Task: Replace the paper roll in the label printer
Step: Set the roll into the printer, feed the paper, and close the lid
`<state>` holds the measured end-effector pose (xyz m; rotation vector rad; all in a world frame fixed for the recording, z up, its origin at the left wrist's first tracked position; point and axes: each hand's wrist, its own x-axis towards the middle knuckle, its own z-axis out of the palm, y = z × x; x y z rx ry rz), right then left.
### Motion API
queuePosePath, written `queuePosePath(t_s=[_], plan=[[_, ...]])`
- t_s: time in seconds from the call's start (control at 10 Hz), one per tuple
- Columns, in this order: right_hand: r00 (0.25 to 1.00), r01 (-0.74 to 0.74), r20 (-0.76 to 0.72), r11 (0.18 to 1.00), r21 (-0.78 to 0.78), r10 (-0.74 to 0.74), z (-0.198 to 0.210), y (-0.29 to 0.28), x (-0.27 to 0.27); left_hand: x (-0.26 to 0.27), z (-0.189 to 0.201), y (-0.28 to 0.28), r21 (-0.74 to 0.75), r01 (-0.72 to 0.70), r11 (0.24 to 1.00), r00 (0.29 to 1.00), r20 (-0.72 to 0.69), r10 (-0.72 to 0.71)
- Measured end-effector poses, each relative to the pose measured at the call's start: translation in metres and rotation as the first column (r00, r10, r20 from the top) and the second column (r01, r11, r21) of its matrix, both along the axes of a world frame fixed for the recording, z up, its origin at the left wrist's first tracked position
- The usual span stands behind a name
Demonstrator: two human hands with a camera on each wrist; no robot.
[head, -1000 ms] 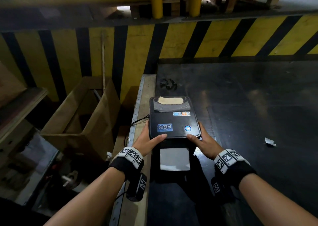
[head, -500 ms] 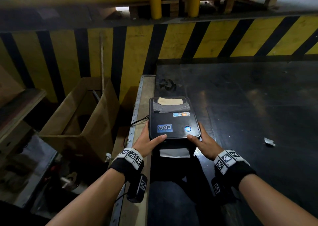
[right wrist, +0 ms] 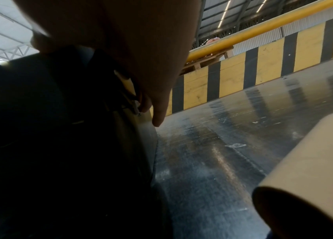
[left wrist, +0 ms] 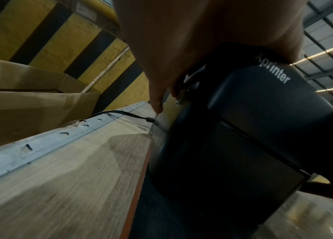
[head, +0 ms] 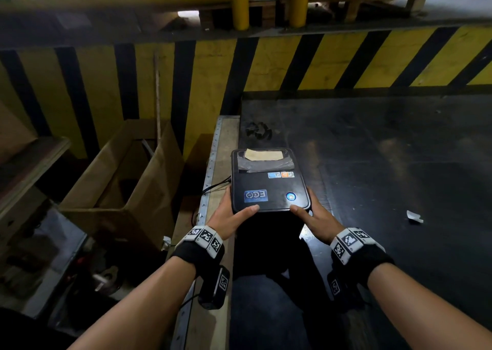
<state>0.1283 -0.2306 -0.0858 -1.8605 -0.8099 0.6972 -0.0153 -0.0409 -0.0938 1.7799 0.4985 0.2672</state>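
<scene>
The black label printer (head: pixel 270 181) stands on the dark table top (head: pixel 386 163) near its left edge, lid down, with a blue button (head: pixel 290 196) lit. My left hand (head: pixel 231 213) grips its left side, thumb on the lid's front edge. My right hand (head: pixel 316 216) grips the right side the same way. In the left wrist view my fingers (left wrist: pixel 157 103) reach along the printer's (left wrist: pixel 233 129) side. The right wrist view shows a brown cardboard tube (right wrist: pixel 304 177) lying on the table beside my right hand (right wrist: pixel 120 48). No paper shows at the printer's front.
A black cable (head: pixel 215 185) runs off the printer's left rear over the wooden strip (head: pixel 223 150). An open cardboard box (head: pixel 119 179) stands left of the table. A yellow-black striped barrier (head: pixel 319 64) closes the back. A white paper scrap (head: pixel 414 215) lies at right.
The white label strip that hung out of the printer's front has shortened and gone out of sight. Both hands have stayed on the printer's sides.
</scene>
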Motion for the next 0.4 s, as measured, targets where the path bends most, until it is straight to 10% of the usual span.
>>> queuePosePath(t_s=[0.4], plan=[[0.984, -0.007, 0.173, 0.986, -0.165, 0.036, 0.029, -0.004, -0.002, -0.003, 0.017, 0.003, 0.197, 0.024, 0.980, 0.961, -0.275, 0.031]])
